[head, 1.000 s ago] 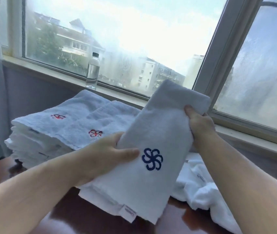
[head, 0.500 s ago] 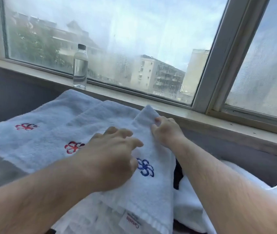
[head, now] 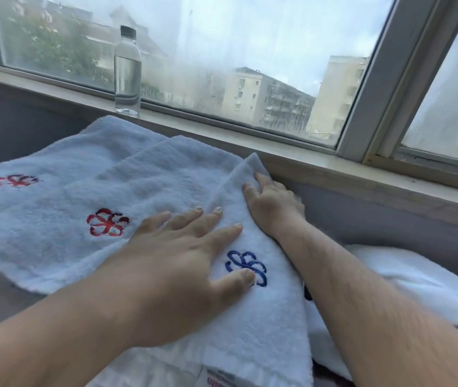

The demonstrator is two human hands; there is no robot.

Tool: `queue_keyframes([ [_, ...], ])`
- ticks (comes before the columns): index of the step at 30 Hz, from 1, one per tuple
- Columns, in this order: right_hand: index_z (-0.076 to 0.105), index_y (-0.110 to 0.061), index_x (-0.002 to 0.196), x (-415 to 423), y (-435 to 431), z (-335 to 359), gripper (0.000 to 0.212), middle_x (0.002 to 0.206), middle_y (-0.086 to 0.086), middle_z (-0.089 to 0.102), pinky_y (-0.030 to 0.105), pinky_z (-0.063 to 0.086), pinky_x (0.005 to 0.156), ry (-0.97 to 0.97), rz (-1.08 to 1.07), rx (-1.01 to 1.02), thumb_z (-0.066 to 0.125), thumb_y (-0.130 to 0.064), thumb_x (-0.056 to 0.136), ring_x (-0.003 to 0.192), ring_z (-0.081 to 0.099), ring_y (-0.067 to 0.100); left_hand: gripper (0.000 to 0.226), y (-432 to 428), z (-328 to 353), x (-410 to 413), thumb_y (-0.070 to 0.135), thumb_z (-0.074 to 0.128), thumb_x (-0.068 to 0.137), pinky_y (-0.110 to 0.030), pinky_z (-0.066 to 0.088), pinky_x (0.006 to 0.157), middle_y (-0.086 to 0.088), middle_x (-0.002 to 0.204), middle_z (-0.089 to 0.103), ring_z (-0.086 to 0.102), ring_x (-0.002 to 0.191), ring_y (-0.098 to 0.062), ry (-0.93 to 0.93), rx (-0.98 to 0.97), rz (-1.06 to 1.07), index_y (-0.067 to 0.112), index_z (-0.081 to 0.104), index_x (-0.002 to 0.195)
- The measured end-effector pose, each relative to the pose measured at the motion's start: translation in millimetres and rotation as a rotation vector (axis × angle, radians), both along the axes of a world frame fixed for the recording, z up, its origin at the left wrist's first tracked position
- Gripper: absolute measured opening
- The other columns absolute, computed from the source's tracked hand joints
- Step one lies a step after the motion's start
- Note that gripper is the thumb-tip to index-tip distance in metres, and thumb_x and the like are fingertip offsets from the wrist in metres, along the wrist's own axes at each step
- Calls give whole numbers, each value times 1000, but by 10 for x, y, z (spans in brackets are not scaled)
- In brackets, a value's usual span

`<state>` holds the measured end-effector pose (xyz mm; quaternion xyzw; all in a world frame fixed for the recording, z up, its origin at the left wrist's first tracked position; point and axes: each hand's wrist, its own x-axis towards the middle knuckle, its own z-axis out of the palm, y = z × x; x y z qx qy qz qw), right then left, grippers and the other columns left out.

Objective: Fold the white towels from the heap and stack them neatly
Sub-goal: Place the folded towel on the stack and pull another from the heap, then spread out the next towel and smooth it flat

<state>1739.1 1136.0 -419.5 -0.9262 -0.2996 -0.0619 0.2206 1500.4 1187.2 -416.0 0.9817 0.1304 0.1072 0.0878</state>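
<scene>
Logging this entry from the remote desk, I noted the following.

Item: folded towel (head: 264,317), white, blue emblem, centre to lower centre of frame. It lay on the right side of the stack (head: 68,219) of folded towels with red emblems, set at an angle to them.

Left hand (head: 183,263): released and flat, fingers spread straight, pressing the folded towel beside the emblem.

Right hand (head: 272,202): at the towel's far corner, thumb and forefinger lying on top. The other fingers dropped over the right edge, so I could not tell whether it grasped the cloth or only pressed it.

Heap (head: 417,289): loose white towels, lower right, just beside the stack.

Hazards, as I judged them:
- The top towel sat skewed toward the right edge. Once both hands lifted, it could slide off toward the heap.
- Pushing sideways to square it could drag the red-emblem layers out of line.
- An arm swung wide near the sill could tip the bottle (head: 127,71).

Surface: mostly hidden under cloth. A dark sliver showed at the bottom right, too small for me to identify.

Room: a pale window sill (head: 334,174) ran across mid-frame with a grey wall panel below it. The clear, black-capped bottle stood on the sill, upper left. Misted window (head: 250,51) panes above showed buildings and trees outside.
</scene>
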Motion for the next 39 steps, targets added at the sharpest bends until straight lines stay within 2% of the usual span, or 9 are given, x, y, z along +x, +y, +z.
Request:
queue_keyframes([
  [9, 8, -40, 159, -115, -210, -30, 61, 168, -9, 7, 44, 8, 124, 153, 101, 12, 16, -61, 102, 154, 7, 19, 91, 4, -41, 30, 91, 2, 65, -33, -8, 118, 30, 160, -12, -14, 146, 6, 39, 15, 4, 57, -7, 149],
  [13, 39, -27, 152, -366, -677, -44, 53, 160, -4, 35, 41, 24, 121, 182, 181, 64, 28, -50, 106, 146, 31, 19, 92, -18, -38, 33, 90, 3, 68, -35, -7, 120, 26, 163, -9, -10, 149, 1, 35, 37, 14, 54, -5, 151],
  [15, 59, -21, 122, -561, -1011, -62, 41, 134, 0, 59, 41, 41, 105, 235, 181, 100, 32, -47, 106, 122, 54, 21, 91, -63, -21, 7, 89, 4, 70, -35, -4, 121, 21, 165, -4, -5, 151, -2, 24, 57, 16, 51, 2, 154],
  [17, 58, -20, 102, -760, -1366, -102, 34, 119, 1, 65, 38, 45, 90, 220, 164, 115, 35, -44, 104, 106, 57, 18, 84, -134, 21, -29, 83, 14, 80, -36, 3, 122, 16, 165, 12, 6, 152, -7, -31, 122, 21, 45, 17, 155],
  [22, 70, -10, 112, -1027, -2184, -71, 31, 117, 0, 70, 35, 47, 97, 61, 59, 132, 43, -21, 99, 115, 59, 17, 59, -494, 215, -87, 61, 30, 96, -35, 17, 118, 13, 153, 43, 25, 147, -9, -197, 184, -4, 33, 46, 145],
  [29, 72, -23, 112, -1117, -3204, 50, 24, 120, -6, 67, 25, 40, 90, -148, -183, 202, 59, -24, 92, 119, 53, 17, 53, -1513, 97, 95, 55, 40, 97, -31, 19, 119, 14, 151, 41, 27, 144, -7, -177, 47, -245, 34, 44, 146],
  [32, 64, -23, 128, -1098, -3580, -158, 42, 136, 8, 58, 40, 41, 101, -234, -446, 334, 67, -29, 87, 125, 46, 33, 52, -1912, -173, 279, 52, 44, 97, -27, 25, 114, 14, 150, 41, 31, 139, -7, -119, -54, -308, 35, 43, 145],
  [36, 24, -35, 157, -1060, -3884, -636, 81, 158, 15, 29, 43, 30, 116, 23, -437, 472, 68, -39, 89, 143, 32, 32, 66, -2304, -658, 519, 55, 50, 93, -32, 22, 120, 15, 160, 19, 17, 146, -9, -66, -211, -329, 45, 24, 152],
  [39, 36, -37, 151, -975, -3963, -944, 67, 149, 9, 40, 41, 30, 116, 85, -330, 403, 64, -48, 92, 138, 37, 24, 85, -2452, -912, 731, 65, 52, 89, -34, 12, 121, 14, 164, 4, 4, 149, -16, -132, -185, -255, 52, -3, 152],
])
